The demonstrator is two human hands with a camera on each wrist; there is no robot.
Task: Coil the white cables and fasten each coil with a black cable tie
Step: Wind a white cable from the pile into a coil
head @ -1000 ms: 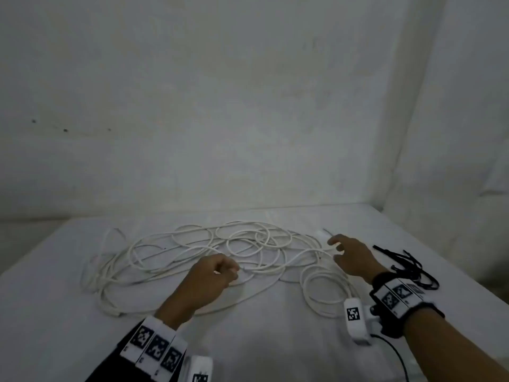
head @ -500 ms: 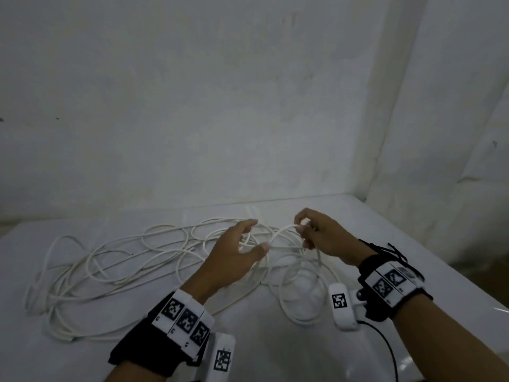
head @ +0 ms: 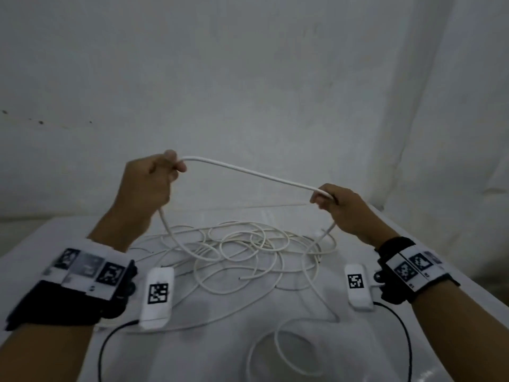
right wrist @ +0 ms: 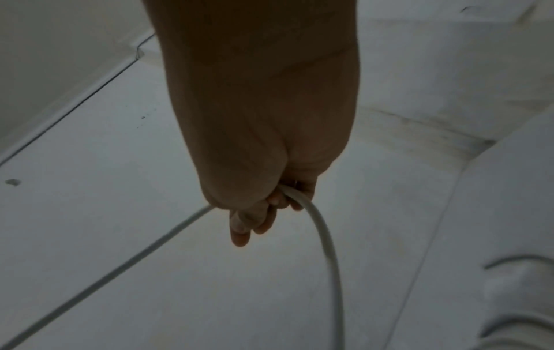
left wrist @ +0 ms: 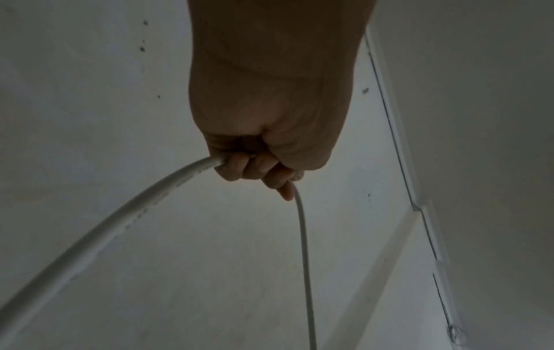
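Note:
A white cable (head: 248,173) runs taut in the air between my two raised hands. My left hand (head: 157,175) grips it in a fist at the upper left; from there the cable drops to a loose tangle of white cable (head: 242,252) on the table. My right hand (head: 334,205) grips the other part lower on the right, with a short end (head: 326,230) hanging below it. In the left wrist view my curled fingers (left wrist: 255,170) close round the cable (left wrist: 120,220). In the right wrist view the fingers (right wrist: 270,208) hold the cable (right wrist: 326,248). No black cable tie shows.
The white table (head: 68,232) carries the tangle and another cable loop (head: 278,351) near the front edge. A pale wall (head: 248,78) stands close behind, and a wall corner (head: 429,92) rises at the right.
Both hands have risen from the tangle, lifting a stretch of white cable and pulling it out between them. The left hand went from open fingers to a fist round the cable.

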